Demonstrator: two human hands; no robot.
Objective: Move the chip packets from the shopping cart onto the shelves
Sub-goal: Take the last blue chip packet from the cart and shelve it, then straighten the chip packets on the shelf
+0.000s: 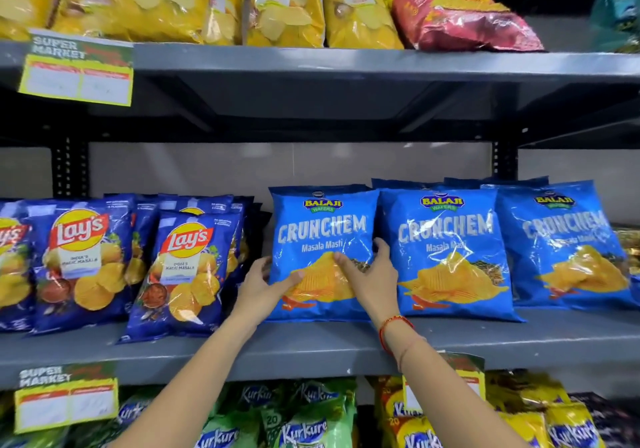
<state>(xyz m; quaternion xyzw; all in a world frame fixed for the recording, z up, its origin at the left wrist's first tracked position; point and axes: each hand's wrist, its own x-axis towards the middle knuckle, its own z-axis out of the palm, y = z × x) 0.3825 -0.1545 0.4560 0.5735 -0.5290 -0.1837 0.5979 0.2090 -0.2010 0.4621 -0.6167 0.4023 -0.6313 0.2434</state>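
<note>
A light blue Crunchem packet (322,225) stands upright on the middle shelf (311,347), between dark blue Lay's packets and two more Crunchem packets. My left hand (266,283) grips its lower left edge, thumb across the front. My right hand (372,276) holds its right side, fingers wrapped behind the edge and thumb on the front; a red thread circles that wrist. The shopping cart is out of view.
Dark blue Lay's packets (183,274) fill the shelf's left side, more Crunchem packets (446,250) the right. Yellow Lay's packets (287,4) and a red Gopal bag (464,21) sit on the top shelf. Kurkure packets (304,427) fill the bottom shelf. Price tags (76,73) hang from shelf edges.
</note>
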